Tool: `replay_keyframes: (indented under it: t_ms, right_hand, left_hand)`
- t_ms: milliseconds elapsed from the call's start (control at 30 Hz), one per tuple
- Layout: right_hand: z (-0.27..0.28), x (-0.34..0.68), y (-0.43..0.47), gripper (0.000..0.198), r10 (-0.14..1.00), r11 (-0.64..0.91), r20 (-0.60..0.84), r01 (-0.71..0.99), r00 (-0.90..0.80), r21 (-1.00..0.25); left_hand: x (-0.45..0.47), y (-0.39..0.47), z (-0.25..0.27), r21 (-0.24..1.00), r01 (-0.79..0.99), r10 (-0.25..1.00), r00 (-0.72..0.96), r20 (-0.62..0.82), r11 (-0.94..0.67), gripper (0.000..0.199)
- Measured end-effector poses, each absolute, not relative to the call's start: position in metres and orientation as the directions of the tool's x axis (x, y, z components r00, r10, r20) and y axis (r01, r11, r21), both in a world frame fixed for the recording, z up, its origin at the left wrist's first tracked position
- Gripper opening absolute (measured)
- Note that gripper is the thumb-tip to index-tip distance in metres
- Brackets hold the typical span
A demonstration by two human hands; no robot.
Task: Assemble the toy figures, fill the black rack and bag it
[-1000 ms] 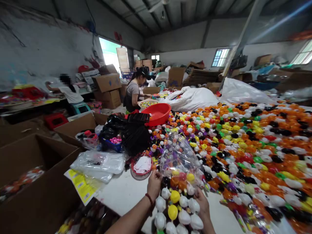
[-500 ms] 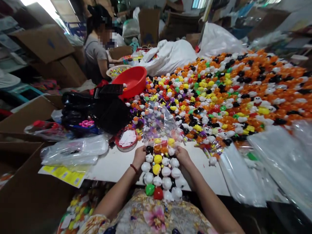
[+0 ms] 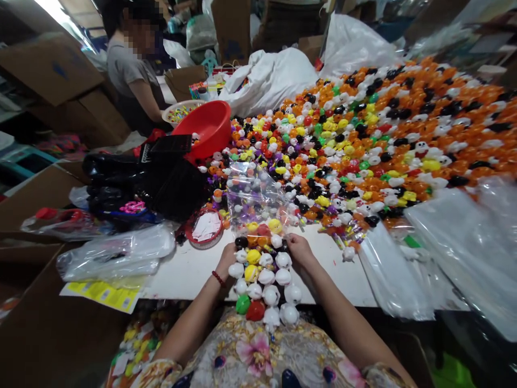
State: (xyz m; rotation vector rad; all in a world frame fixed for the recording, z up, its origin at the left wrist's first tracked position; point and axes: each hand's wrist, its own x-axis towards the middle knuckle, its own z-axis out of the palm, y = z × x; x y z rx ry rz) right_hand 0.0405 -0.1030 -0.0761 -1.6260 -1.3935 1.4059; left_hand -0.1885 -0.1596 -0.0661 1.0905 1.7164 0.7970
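A clear plastic bag (image 3: 265,277) lies at the table's front edge, its lower part filled with rows of small round plastic toys, mostly white, with yellow, green, red, black and orange ones. Its loose clear upper end (image 3: 255,196) stretches toward the heap. My left hand (image 3: 226,262) grips the bag's left side, fingers curled and partly hidden behind the toys. On the right side, my right hand (image 3: 299,251) is closed on the bag in the same way. The near end of the bag rests against my flowered clothing.
A large heap of small toys (image 3: 343,140) covers the back and right. Flat clear bags (image 3: 398,269) lie at right, more bags (image 3: 121,250) at left. A red basin (image 3: 210,132), round red basket (image 3: 205,229) and black plastic bags (image 3: 161,183) stand left. A co-worker (image 3: 133,75) is behind.
The view has shifted, so the surroundings sit a little further left and higher. Both my hands keep their hold on the bag, which has barely moved. The co-worker's head and arm have changed position.
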Motion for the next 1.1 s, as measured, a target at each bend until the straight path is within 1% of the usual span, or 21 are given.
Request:
replay_keyframes:
  t_ms: [167, 233, 267, 333, 367, 400, 467, 533, 633, 667, 733, 800, 900, 1000, 1033, 1100]
  right_hand:
    - [-0.059, 0.062, -0.125, 0.025, 0.903, -0.272, -0.386, 0.444, -0.189, -0.854]
    - [-0.054, 0.070, -0.136, 0.025, 0.900, -0.221, -0.371, 0.495, -0.228, -0.840]
    - [-0.052, 0.073, -0.142, 0.023, 0.912, -0.157, -0.329, 0.531, -0.246, -0.833]
    - [-0.049, 0.077, -0.150, 0.015, 0.950, 0.027, -0.167, 0.601, -0.265, -0.799]
    - [-0.048, 0.078, -0.153, 0.014, 0.964, 0.119, -0.063, 0.628, -0.259, -0.769]
    - [-0.047, 0.077, -0.154, 0.019, 0.970, 0.189, 0.040, 0.648, -0.238, -0.738]
    - [-0.044, 0.075, -0.153, 0.027, 0.966, 0.258, 0.187, 0.665, -0.178, -0.701]
    - [-0.039, 0.072, -0.150, 0.026, 0.952, 0.297, 0.266, 0.671, -0.152, -0.679]
    - [-0.030, 0.070, -0.146, 0.020, 0.921, 0.375, 0.342, 0.665, -0.187, -0.646]
    - [-0.027, 0.071, -0.146, 0.019, 0.911, 0.397, 0.359, 0.664, -0.203, -0.634]
    - [-0.021, 0.072, -0.149, 0.018, 0.895, 0.434, 0.378, 0.665, -0.238, -0.607]
    - [-0.015, 0.075, -0.155, 0.019, 0.879, 0.468, 0.378, 0.670, -0.289, -0.576]
    - [-0.008, 0.077, -0.164, 0.020, 0.841, 0.537, 0.392, 0.668, -0.373, -0.515]
    - [-0.003, 0.077, -0.168, 0.023, 0.792, 0.602, 0.436, 0.663, -0.427, -0.444]
    - [-0.002, 0.077, -0.168, 0.023, 0.776, 0.621, 0.451, 0.663, -0.442, -0.419]
    - [-0.001, 0.076, -0.168, 0.024, 0.744, 0.653, 0.477, 0.662, -0.468, -0.367]
  left_hand:
    - [-0.195, -0.165, -0.060, 0.834, 0.316, 0.889, -0.099, -0.446, 0.453, 0.017]
    - [-0.196, -0.170, -0.056, 0.836, 0.287, 0.876, -0.028, -0.481, 0.468, 0.019]
    - [-0.195, -0.173, -0.054, 0.837, 0.281, 0.871, 0.008, -0.492, 0.470, 0.020]
    - [-0.195, -0.177, -0.049, 0.846, 0.307, 0.881, 0.048, -0.470, 0.435, 0.021]
    - [-0.195, -0.178, -0.046, 0.854, 0.341, 0.901, 0.043, -0.432, 0.394, 0.022]
    - [-0.195, -0.179, -0.043, 0.858, 0.385, 0.927, 0.019, -0.375, 0.340, 0.023]
    - [-0.195, -0.177, -0.037, 0.850, 0.477, 0.972, -0.053, -0.227, 0.224, 0.028]
    - [-0.194, -0.175, -0.031, 0.823, 0.556, 0.992, -0.105, -0.069, 0.116, 0.033]
    - [-0.192, -0.173, -0.025, 0.761, 0.648, 0.988, -0.090, 0.127, -0.038, 0.018]
    - [-0.193, -0.174, -0.023, 0.732, 0.676, 0.983, -0.072, 0.171, -0.078, 0.017]
    - [-0.194, -0.178, -0.021, 0.680, 0.721, 0.975, -0.027, 0.223, -0.136, 0.021]
    - [-0.197, -0.182, -0.021, 0.647, 0.743, 0.972, 0.019, 0.233, -0.169, 0.022]
    - [-0.201, -0.184, -0.022, 0.641, 0.734, 0.967, 0.085, 0.240, -0.224, 0.013]
    - [-0.200, -0.179, -0.023, 0.628, 0.725, 0.949, 0.118, 0.291, -0.283, 0.013]
    - [-0.199, -0.177, -0.023, 0.614, 0.733, 0.944, 0.119, 0.309, -0.293, 0.013]
    - [-0.195, -0.174, -0.022, 0.574, 0.761, 0.933, 0.116, 0.340, -0.304, 0.021]
